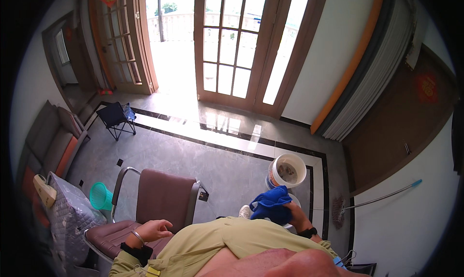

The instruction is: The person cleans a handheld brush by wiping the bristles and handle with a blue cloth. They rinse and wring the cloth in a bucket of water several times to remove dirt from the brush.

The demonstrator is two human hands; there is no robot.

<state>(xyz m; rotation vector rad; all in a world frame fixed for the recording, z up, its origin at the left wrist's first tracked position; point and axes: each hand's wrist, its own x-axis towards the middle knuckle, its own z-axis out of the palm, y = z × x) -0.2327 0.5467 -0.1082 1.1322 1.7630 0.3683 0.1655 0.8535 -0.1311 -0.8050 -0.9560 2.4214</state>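
Observation:
My right hand (299, 215) grips a bunched blue cloth (272, 205) in front of my body. Below the cloth, the rim of a white bucket or basin (296, 201) shows partly. Just beyond stands a white plastic bucket (290, 171) with some dark thing at its bottom. My left hand (155, 230) holds nothing; its fingers are loosely curled and apart, over the seat of a brown padded armchair (165, 195) with metal armrests. It wears a bracelet, and both wrists carry black bands.
A green wastebasket (101, 196) stands left of the armchair, beside a table with a quilted cover (72, 208) bearing a tissue box (44, 191). A folding stool (116, 118) and a sofa (54, 146) are farther left. A mop (380, 196) leans at the right wall. Glass-paned doors (232, 41) stand ahead.

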